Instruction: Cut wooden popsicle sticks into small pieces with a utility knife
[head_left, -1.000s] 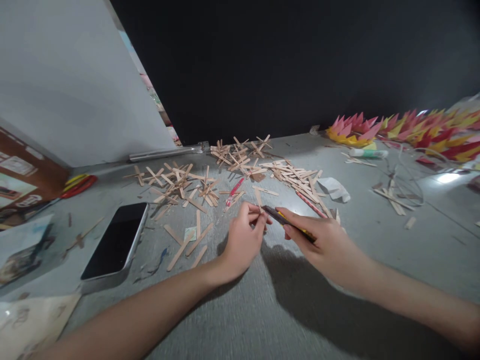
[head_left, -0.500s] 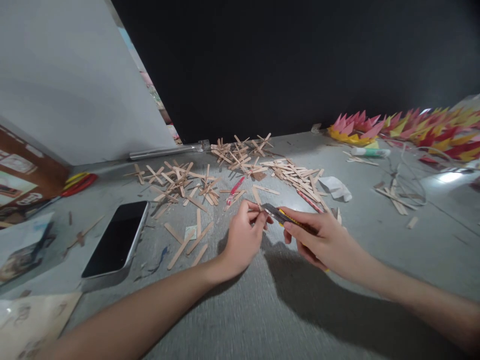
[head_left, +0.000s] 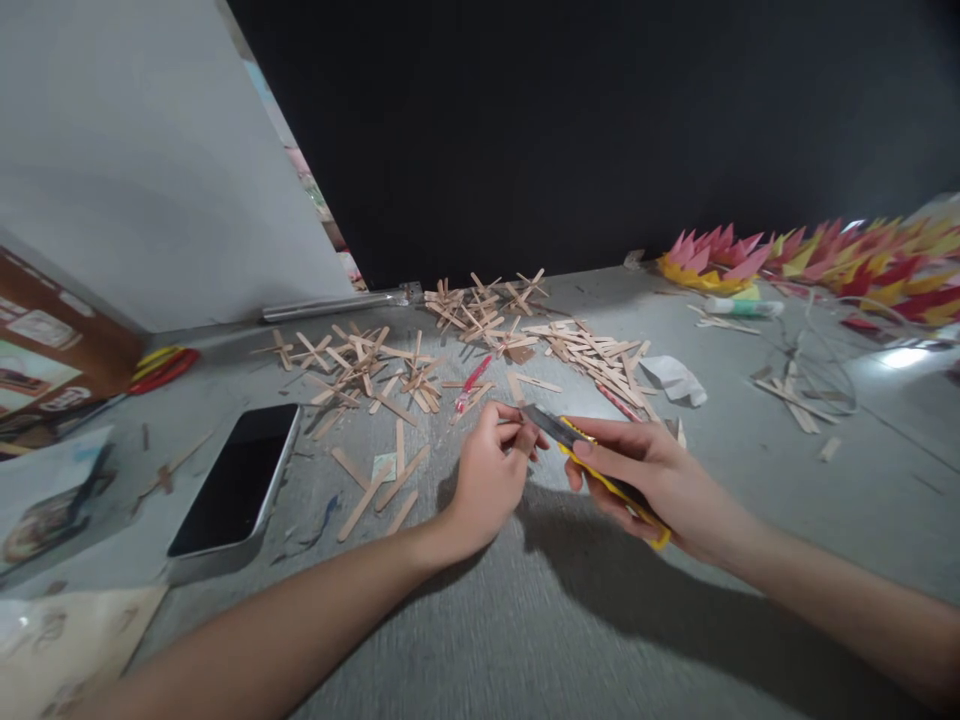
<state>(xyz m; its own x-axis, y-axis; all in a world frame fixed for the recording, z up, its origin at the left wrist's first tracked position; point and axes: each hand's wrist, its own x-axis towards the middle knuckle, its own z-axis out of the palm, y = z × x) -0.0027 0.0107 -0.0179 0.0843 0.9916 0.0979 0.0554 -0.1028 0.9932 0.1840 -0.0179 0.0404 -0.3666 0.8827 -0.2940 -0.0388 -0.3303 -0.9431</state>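
My left hand [head_left: 487,480] is closed in a pinch on a small wooden craft stick [head_left: 512,428], held just above the grey table [head_left: 525,620]. My right hand [head_left: 652,480] grips a yellow and black utility knife [head_left: 592,463], its dark tip touching the stick between the left fingers. Behind both hands lie piles of wooden sticks [head_left: 360,370], many glued into crosses, and a looser heap of sticks [head_left: 592,352] to the right.
A phone [head_left: 236,485] lies face up at the left. Red and yellow scissors [head_left: 161,367] rest near the wall. Folded pink, red and yellow paper shapes [head_left: 817,255] line the far right, beside a glue stick [head_left: 739,307] and crumpled paper [head_left: 675,378]. A red pen [head_left: 471,382] lies among the sticks.
My right hand has turned its wrist, showing more of the knife's yellow body. The knife tip stays at the stick in my left fingers. The left hand has barely moved.
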